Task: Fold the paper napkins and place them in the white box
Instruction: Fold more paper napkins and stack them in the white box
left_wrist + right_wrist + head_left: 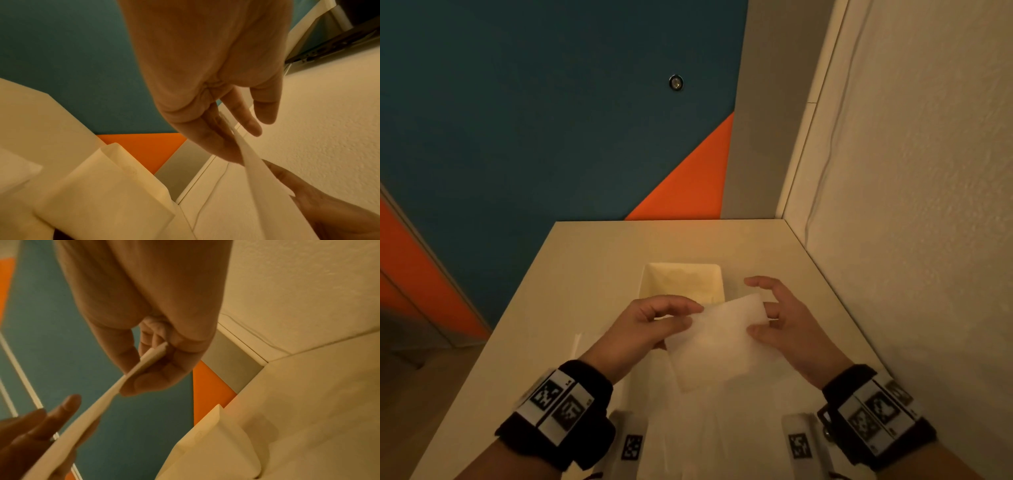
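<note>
Folded napkin [717,337]: held in the air above the near half of the table, just near of the white box; kept level between both hands, probably to square the fold before dropping it in.
Left hand [654,323]: pinches the napkin's left edge between thumb and curled fingers [224,146]; steadies that end.
Right hand [780,317]: thumb under the right edge, other fingers spread and mostly straight above it; in the right wrist view thumb and fingers [123,352] close on the edge, so a light pinch.
White box [681,270]: open-topped, at mid-table just far of the hands; something pale lies inside, cannot tell what.
Loose napkins [688,421]: spread flat on the near table below the hands, likely waiting their turn.
Table [599,260]: pale, smooth, pushed into a corner.
Room: textured white wall [928,171] on the right; teal and orange panels [551,102] on the far wall, with a small round metal fitting [676,82]; warm dim light.
</note>
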